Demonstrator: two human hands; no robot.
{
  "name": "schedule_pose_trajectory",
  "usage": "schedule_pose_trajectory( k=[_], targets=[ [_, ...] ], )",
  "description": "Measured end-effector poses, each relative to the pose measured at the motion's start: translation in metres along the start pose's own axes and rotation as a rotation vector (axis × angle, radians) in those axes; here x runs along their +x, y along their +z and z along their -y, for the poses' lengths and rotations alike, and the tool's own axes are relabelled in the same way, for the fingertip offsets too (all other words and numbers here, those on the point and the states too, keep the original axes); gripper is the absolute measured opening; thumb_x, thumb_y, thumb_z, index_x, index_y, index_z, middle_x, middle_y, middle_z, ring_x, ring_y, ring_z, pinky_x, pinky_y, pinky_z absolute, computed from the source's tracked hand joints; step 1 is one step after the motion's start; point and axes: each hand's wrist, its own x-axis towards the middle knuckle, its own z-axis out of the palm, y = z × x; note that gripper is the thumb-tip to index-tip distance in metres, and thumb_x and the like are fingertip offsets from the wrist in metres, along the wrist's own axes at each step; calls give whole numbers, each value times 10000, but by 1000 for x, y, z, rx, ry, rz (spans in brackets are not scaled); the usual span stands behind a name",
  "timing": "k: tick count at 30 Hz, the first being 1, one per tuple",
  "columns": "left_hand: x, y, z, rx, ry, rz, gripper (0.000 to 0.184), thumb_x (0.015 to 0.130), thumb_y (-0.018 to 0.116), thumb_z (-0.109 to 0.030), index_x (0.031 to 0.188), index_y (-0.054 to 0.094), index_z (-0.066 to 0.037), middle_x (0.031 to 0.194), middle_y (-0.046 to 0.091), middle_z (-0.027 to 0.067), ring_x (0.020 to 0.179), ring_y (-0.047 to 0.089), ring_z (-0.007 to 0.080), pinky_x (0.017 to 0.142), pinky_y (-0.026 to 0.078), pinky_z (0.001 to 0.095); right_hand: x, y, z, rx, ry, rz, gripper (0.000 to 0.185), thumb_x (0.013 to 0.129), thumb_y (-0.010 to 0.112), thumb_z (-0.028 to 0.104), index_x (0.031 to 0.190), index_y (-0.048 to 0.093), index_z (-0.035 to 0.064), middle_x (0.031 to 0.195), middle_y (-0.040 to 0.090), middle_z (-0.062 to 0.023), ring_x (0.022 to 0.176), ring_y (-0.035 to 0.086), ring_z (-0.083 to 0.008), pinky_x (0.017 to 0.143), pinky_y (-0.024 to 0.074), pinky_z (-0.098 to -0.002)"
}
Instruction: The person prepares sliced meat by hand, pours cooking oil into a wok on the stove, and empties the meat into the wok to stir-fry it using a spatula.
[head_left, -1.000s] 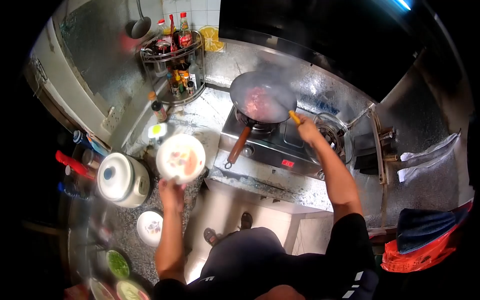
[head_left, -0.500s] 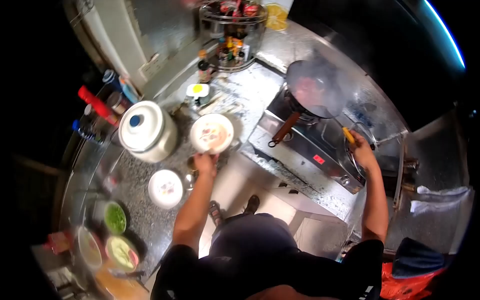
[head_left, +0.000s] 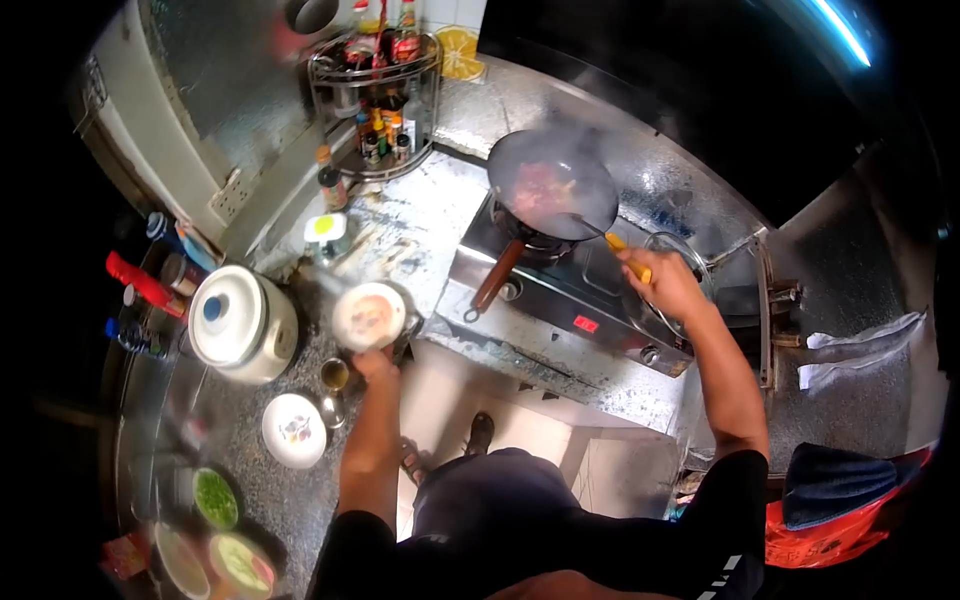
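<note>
A white plate (head_left: 347, 318) with reddish residue on it is gripped at its near rim by my left hand (head_left: 376, 366), held over the counter's edge. My right hand (head_left: 667, 287) is closed around the yellow handle of a spatula (head_left: 616, 243). Its dark shaft reaches into a steaming wok (head_left: 597, 190) on the gas stove (head_left: 560, 300). Pinkish pieces of meat (head_left: 540, 192) lie in the wok. The wok's brown handle (head_left: 498, 280) points toward me, with neither hand on it.
Left of the plate stands a lidded cream pot (head_left: 243, 325). Nearer are a patterned white plate (head_left: 294, 430), a small glass (head_left: 334, 374) and a bowl of chopped greens (head_left: 215, 498). A bottle rack (head_left: 375, 110) fills the back corner. A glass lid (head_left: 690, 262) lies right of the stove.
My right hand has moved toward the wok with the spatula. My left hand stays at the plate's rim. The camera view has shifted, and the meat shows more clearly through the steam.
</note>
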Motion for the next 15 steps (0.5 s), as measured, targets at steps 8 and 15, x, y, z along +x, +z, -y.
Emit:
schedule_pose_trajectory(
  k=[8, 15],
  targets=[
    [4, -18, 6, 265, -238, 48, 283, 862, 544, -218, 1096, 509, -63, 985, 569, 78, 784, 560, 156, 563, 456, 277, 53, -53, 16, 136, -195, 137, 135, 777, 603, 176, 888, 620, 102, 765, 649, -120, 671, 626, -307, 630, 496, -367],
    [-137, 101, -43, 583, 11, 702, 438, 819, 599, -358, 1124, 527, -54, 1027, 550, 57, 868, 541, 158, 697, 436, 273, 80, 40, -52, 153, -74, -206, 147, 805, 573, 187, 911, 562, 85, 719, 637, -134, 617, 630, -269, 525, 484, -348]
  ],
)
